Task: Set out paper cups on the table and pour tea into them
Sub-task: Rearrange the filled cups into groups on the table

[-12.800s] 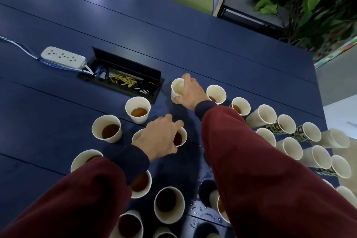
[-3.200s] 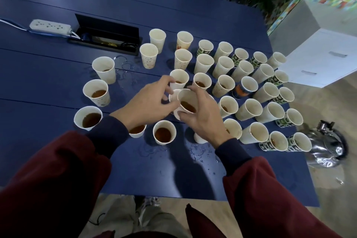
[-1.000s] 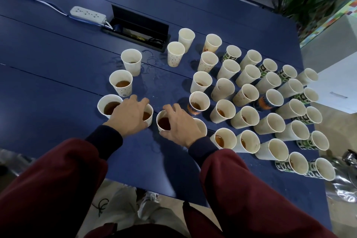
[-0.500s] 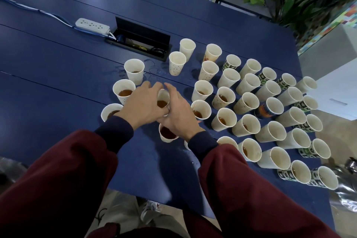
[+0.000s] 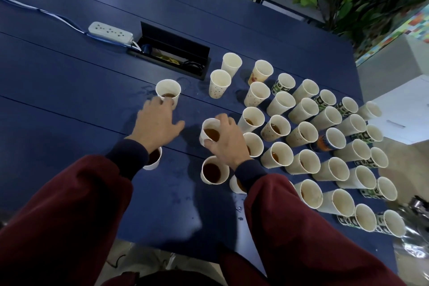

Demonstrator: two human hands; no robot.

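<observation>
Table (image 5: 69, 104): dark blue, planked. Its near edge runs below both wrists; its right edge lies beyond the block of cups (image 5: 335, 138), which fills the surface right of the right hand in close rows almost to that edge. Several cups in the rows nearest the hand hold tea; the outer ones show pale insides.

Open room: a broad stretch of bare blue lies left of the left hand, a narrower lane runs between the two hands, and a wet-spotted strip sits between the wrists and the near edge.

Beyond the fingertips, a sunken cable box (image 5: 171, 53) stands with its lid raised, and a white power strip (image 5: 110, 32) lies just left of it.

Left hand (image 5: 155, 126): palm down, fingers spread and straight, holding nothing. Its fingertips reach the near wall of the far cup (image 5: 168, 89), which holds a little tea; the blur prevents confirming contact. A further tea cup (image 5: 153, 159) sits partly hidden under this wrist.

Right hand (image 5: 226, 141): curled round the held cup (image 5: 210, 133) — fingers over the far rim, thumb on the near wall. The cup holds tea and leans slightly toward the left hand. Whether its base touches the table cannot be told.

A full dark cup (image 5: 214, 170) stands upright just beside the right wrist, on its inner side.
</observation>
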